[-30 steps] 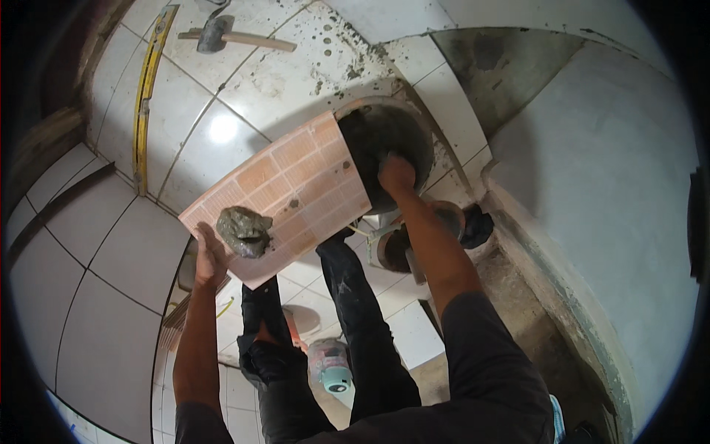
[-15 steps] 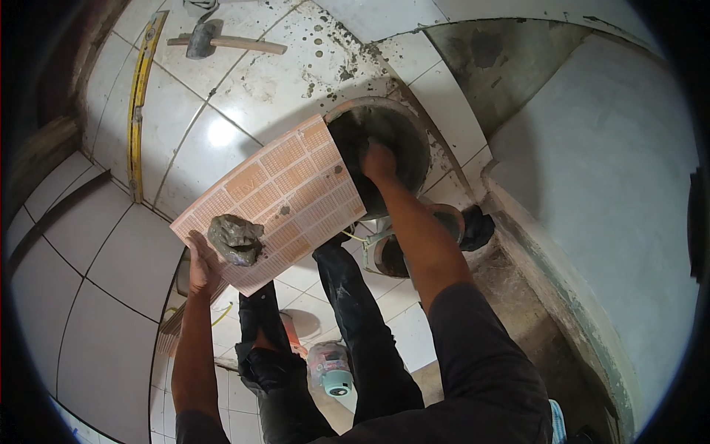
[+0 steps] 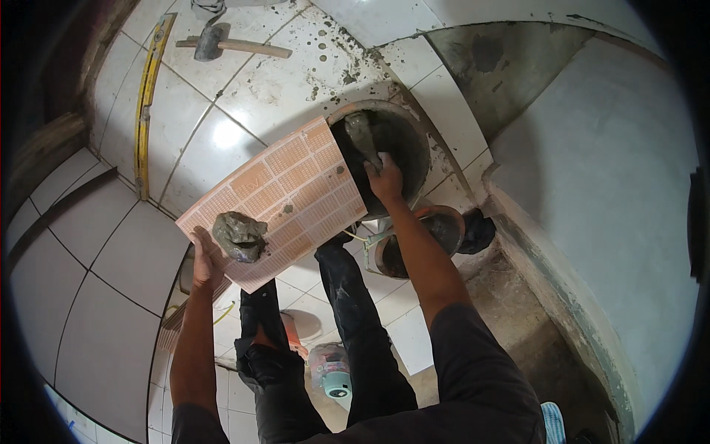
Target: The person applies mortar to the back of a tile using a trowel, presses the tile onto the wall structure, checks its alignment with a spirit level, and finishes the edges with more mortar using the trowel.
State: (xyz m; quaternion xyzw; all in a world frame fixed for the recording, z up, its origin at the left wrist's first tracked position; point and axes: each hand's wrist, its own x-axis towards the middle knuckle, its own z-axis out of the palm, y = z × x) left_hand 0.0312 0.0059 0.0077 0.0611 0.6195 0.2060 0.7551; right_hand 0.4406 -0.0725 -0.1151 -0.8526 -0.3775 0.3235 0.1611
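My left hand [image 3: 207,260] grips the lower left corner of a large tile [image 3: 270,177], its patterned orange-brown back turned up. A lump of wet grey mortar [image 3: 239,237] sits on that back beside the hand, with a few small splatters elsewhere. My right hand [image 3: 385,182] is closed round the handle of a mortar-coated trowel [image 3: 360,135], the blade over the inside of a round dark bucket [image 3: 419,140]. The tile's right end overlaps the bucket's near-left rim. Part of the left fingers is hidden beneath the tile.
A yellow spirit level [image 3: 143,118] and a rubber mallet [image 3: 211,44] lie on the white tiled floor [image 3: 185,137]. Beside my right forearm stands a smaller bucket [image 3: 446,222]. A jar with a teal lid [image 3: 336,383] is between my legs. A pale wall [image 3: 614,170] borders the right.
My right hand has drawn back a little toward me, bringing the mortar-covered trowel into sight above the bucket. The tile and my left hand keep their place, apart from a slight shift of the view.
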